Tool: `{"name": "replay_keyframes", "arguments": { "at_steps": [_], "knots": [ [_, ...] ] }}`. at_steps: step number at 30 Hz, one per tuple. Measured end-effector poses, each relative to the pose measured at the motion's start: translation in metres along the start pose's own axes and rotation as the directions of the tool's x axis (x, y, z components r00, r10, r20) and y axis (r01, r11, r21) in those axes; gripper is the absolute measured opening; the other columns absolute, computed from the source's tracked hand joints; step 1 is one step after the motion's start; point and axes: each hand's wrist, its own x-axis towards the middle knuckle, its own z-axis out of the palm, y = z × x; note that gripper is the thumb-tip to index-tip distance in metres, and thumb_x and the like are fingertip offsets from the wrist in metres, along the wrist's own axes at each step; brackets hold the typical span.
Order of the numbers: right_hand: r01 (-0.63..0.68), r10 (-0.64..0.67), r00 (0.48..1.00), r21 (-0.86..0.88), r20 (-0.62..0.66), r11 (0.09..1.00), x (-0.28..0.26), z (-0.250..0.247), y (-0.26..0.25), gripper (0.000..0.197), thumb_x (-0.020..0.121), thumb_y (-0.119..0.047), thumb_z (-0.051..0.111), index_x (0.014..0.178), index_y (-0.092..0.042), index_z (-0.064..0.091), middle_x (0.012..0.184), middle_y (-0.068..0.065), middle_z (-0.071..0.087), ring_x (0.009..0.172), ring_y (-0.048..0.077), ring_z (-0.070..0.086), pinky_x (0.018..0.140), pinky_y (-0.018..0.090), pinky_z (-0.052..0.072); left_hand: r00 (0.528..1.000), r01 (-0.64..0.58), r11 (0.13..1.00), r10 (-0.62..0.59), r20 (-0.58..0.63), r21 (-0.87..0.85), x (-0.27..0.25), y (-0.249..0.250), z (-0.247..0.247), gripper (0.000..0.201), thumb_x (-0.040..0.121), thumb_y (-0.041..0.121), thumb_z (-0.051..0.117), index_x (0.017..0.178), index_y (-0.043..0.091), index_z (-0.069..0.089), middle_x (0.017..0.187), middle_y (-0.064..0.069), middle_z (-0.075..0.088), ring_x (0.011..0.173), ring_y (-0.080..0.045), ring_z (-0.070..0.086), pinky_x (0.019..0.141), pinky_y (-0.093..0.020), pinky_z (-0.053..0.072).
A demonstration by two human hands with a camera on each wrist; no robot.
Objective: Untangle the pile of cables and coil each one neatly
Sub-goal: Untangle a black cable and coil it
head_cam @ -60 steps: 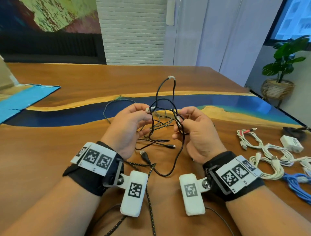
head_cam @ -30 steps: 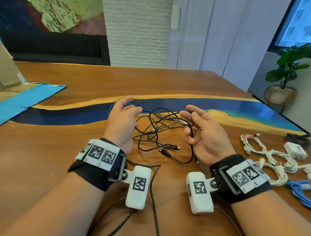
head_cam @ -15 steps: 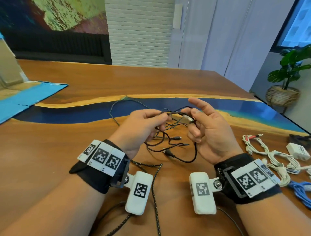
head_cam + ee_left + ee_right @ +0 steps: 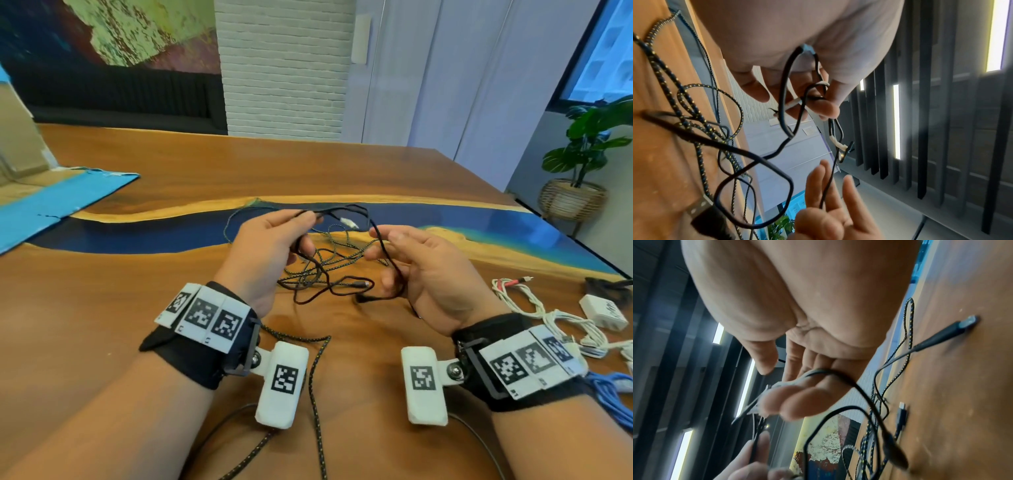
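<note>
A thin black cable (image 4: pixel 343 208) with a white tie (image 4: pixel 350 223) on it is tangled with a black-and-yellow braided cable (image 4: pixel 314 370) on the wooden table (image 4: pixel 102 308). My left hand (image 4: pixel 303 219) pinches the black cable above the tangle; the left wrist view shows its fingertips (image 4: pixel 826 108) closed on the strand by the tie. My right hand (image 4: pixel 385 245) is held palm-in with relaxed fingers (image 4: pixel 818 178), and the black cable runs loosely across them (image 4: pixel 830 370). A black plug (image 4: pixel 363 284) lies on the table between the hands. The braided cable trails toward me.
Coiled white cables (image 4: pixel 520 301), a white charger (image 4: pixel 603 311) and a blue cable (image 4: pixel 613 390) lie at the right edge. A blue sheet (image 4: pixel 61 202) covers the far left. A potted plant (image 4: pixel 582 154) stands beyond the table's right side.
The raised loop of black cable came down to the table, then my left hand pinched it again. Since half a second ago the hands have drawn slightly apart and the right fingers have loosened.
</note>
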Motion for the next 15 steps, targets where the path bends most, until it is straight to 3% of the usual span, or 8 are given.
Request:
{"name": "replay_keyframes", "arguments": {
  "at_steps": [3,5,7,9,11,15],
  "knots": [
    [-0.011,0.010,0.999,0.017,0.035,1.000,-0.003,0.008,0.002,0.032,0.098,-0.031,0.054,0.121,-0.011,0.065,0.095,0.011,0.074,0.042,0.017,0.046,0.039,0.024,0.033,0.998,0.001,0.999,-0.003,0.065,0.037,-0.003,-0.005,0.004,0.016,0.100,0.024,0.063,0.100,0.015,0.075,0.067,-0.002,0.062,0.065,-0.014,0.057,0.068,-0.031,0.040],
    [0.037,-0.037,0.999,0.009,0.018,0.999,-0.002,0.009,0.005,0.022,0.099,-0.022,0.056,0.114,-0.011,0.068,0.087,0.010,0.071,0.037,0.012,0.038,0.037,0.020,0.024,0.994,-0.007,0.999,0.003,0.107,0.036,-0.005,-0.003,0.006,0.012,0.099,0.018,0.064,0.101,0.012,0.075,0.070,-0.005,0.065,0.065,-0.014,0.060,0.063,-0.024,0.047],
    [0.050,-0.050,0.999,0.019,-0.009,0.999,-0.001,0.009,0.008,0.017,0.101,-0.015,0.055,0.104,-0.013,0.071,0.082,0.006,0.068,0.037,0.011,0.035,0.037,0.019,0.020,0.987,-0.015,0.999,0.008,0.158,0.040,-0.007,-0.002,0.005,0.019,0.095,0.007,0.067,0.111,0.014,0.074,0.081,-0.010,0.073,0.068,-0.017,0.066,0.066,-0.023,0.054],
    [0.055,-0.054,0.998,0.023,-0.044,0.998,0.000,0.009,0.010,0.016,0.099,-0.014,0.058,0.097,-0.015,0.074,0.083,0.003,0.068,0.041,0.012,0.039,0.035,0.019,0.021,0.979,-0.020,0.998,0.007,0.203,0.060,-0.007,-0.002,0.005,0.035,0.090,-0.002,0.070,0.118,0.019,0.072,0.100,-0.013,0.076,0.074,-0.024,0.072,0.076,-0.031,0.060],
    [0.070,-0.071,0.995,-0.015,-0.074,0.997,0.000,0.009,0.011,0.018,0.100,-0.016,0.059,0.100,-0.015,0.077,0.087,0.004,0.071,0.044,0.015,0.045,0.033,0.020,0.026,0.976,-0.018,0.998,0.005,0.218,0.059,-0.009,-0.001,0.007,0.036,0.090,-0.001,0.071,0.117,0.023,0.073,0.110,-0.011,0.074,0.079,-0.032,0.075,0.079,-0.032,0.061],
    [0.087,-0.095,0.995,-0.174,-0.043,0.981,-0.003,0.011,0.008,0.026,0.103,-0.024,0.055,0.105,-0.017,0.080,0.081,0.007,0.072,0.048,0.018,0.049,0.037,0.023,0.032,0.974,-0.050,0.992,0.023,0.225,0.112,-0.013,0.005,0.010,0.014,0.093,0.015,0.072,0.103,0.021,0.080,0.100,-0.001,0.077,0.074,-0.030,0.076,0.069,-0.027,0.058]
  ]
}}
